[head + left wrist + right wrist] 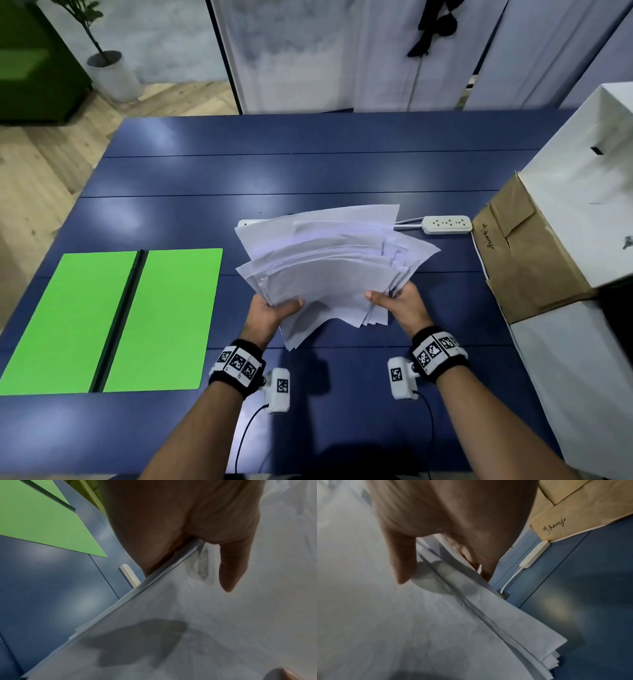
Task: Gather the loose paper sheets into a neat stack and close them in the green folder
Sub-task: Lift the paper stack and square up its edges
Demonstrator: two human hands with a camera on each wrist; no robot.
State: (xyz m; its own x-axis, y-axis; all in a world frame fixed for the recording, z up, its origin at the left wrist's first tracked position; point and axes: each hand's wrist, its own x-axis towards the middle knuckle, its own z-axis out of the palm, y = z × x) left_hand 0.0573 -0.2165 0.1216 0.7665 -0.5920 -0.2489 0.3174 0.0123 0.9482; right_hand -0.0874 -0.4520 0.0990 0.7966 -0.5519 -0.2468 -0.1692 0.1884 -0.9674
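From the head view, the person holds a fanned, uneven bundle of paper sheets [329,270] above the blue table [274,171], the left hand [270,317] gripping its near left edge with the thumb on top, the right hand [397,305] gripping the near right edge the same way. The sheets splay out away from the body, their corners out of line. The green folder [113,322] lies open and flat on the table to the left, well apart from the papers. A white power strip [447,224] sits just beyond the sheets, beside a brown cardboard box [524,260] at the right. In the left wrist view, the left hand [180,527] has its thumb pressed on the top sheet and the rest of the hand under the paper sheets [214,622], whose layered edge runs diagonally; a corner of the green folder [39,524] shows on the table behind. In the right wrist view, the right hand [447,520] pinches the paper sheets [419,622], thumb above, fingers curled beneath the staggered edges, with the power strip [534,554] and the cardboard box [582,511] beyond.
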